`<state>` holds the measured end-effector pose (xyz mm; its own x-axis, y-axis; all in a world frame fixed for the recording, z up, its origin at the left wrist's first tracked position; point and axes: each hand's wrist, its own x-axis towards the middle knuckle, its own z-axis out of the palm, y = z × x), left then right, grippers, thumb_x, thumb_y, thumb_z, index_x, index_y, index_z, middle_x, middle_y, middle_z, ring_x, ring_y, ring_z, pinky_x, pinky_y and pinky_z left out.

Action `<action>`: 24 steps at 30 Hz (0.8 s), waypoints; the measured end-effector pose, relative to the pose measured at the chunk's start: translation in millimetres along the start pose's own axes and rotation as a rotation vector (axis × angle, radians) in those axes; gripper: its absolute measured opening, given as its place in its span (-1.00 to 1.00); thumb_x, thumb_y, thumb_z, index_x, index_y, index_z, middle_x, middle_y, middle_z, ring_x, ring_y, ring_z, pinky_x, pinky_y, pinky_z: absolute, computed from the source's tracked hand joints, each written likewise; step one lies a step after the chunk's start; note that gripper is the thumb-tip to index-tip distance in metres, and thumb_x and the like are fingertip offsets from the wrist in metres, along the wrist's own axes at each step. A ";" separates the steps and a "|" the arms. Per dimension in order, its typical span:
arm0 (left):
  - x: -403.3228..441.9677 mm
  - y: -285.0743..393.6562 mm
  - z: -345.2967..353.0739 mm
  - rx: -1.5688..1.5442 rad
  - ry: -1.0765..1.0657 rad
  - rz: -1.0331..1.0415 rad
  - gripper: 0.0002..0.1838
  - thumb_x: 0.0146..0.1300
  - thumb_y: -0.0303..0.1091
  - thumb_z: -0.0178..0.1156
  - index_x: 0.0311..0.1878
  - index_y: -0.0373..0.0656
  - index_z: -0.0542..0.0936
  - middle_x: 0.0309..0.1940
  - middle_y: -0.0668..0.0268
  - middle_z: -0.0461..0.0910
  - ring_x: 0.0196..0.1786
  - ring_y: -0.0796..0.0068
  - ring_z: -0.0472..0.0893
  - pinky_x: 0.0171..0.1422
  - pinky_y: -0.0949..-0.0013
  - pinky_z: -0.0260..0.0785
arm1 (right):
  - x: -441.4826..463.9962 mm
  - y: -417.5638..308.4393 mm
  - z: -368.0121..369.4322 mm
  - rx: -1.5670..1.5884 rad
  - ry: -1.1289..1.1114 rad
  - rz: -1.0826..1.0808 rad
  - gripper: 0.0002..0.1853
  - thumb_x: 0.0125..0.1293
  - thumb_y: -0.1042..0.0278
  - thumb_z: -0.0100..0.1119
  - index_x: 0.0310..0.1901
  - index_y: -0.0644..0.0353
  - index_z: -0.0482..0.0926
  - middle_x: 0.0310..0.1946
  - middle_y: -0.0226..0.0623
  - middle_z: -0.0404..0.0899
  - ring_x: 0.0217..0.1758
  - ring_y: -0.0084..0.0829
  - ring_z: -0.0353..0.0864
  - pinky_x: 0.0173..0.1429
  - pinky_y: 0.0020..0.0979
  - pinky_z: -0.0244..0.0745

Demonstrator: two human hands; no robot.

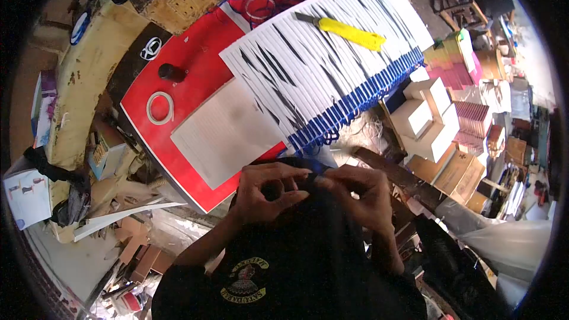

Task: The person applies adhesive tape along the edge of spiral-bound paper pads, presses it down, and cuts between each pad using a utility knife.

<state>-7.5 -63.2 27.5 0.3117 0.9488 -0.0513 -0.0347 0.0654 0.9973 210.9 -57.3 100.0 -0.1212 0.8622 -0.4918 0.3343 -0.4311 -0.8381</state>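
My left hand is held in front of my dark shirt, with its fingers curled and the index finger and thumb close together. Facing it, my right hand is pinched, its fingertips almost meeting the left ones. Between the fingertips shows a short blurred piece of blue cord. Just beyond the hands lies a long row of overlapping white folded papers, with blue edging and blue cord loops along the near side. A yellow utility knife with its dark blade end rests on the papers.
The red board carries a roll of tape, a small black cylinder and a pale lined sheet. Tangled blue cord lies at the back. White boxes and a cardboard carton stand at the right.
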 end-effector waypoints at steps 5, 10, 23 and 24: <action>-4.8 -10.8 12.8 -0.133 0.106 -0.383 -0.85 0.30 -0.46 0.44 -0.10 -0.29 0.79 -0.29 0.26 0.76 -0.39 0.68 0.64 -0.38 0.56 0.48 | 0.4 21.4 10.7 -0.196 -0.140 0.009 -0.82 0.31 0.57 0.35 -0.06 0.31 0.77 -0.17 -0.04 0.78 -0.14 -0.42 0.76 -0.08 -0.38 0.63; -0.3 -10.1 11.0 -0.057 0.194 -0.408 -0.86 0.32 -0.46 0.42 -0.11 -0.29 0.79 -0.30 0.27 0.75 -0.41 0.69 0.61 -0.41 0.57 0.42 | 13.7 29.9 32.2 -0.065 -0.080 0.020 -0.79 0.33 0.54 0.35 -0.03 0.37 0.74 -0.19 -0.13 0.79 -0.20 -0.43 0.76 -0.10 -0.40 0.64; 20.1 -32.2 -17.4 0.287 0.434 0.038 -0.81 0.36 -0.44 0.37 0.02 -0.09 0.76 -0.22 0.36 0.68 -0.30 0.68 0.58 -0.42 0.61 0.41 | 46.1 49.0 41.0 0.041 -0.046 -0.020 -0.71 0.46 0.23 0.32 -0.09 0.34 0.77 -0.30 -0.24 0.79 -0.24 -0.50 0.72 -0.06 -0.43 0.57; 21.0 -34.1 -17.6 0.287 0.437 0.038 -0.81 0.36 -0.44 0.37 0.02 -0.09 0.76 -0.22 0.36 0.68 -0.30 0.68 0.58 -0.42 0.61 0.41 | 48.3 48.1 40.9 0.040 -0.049 -0.022 -0.71 0.46 0.23 0.32 -0.09 0.34 0.77 -0.30 -0.24 0.79 -0.24 -0.50 0.72 -0.06 -0.43 0.57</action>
<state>-16.5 -40.0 -8.5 -0.1121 0.9933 0.0293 0.2427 -0.0012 0.9701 182.9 -47.2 26.3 -0.1736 0.8581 -0.4833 0.2934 -0.4234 -0.8571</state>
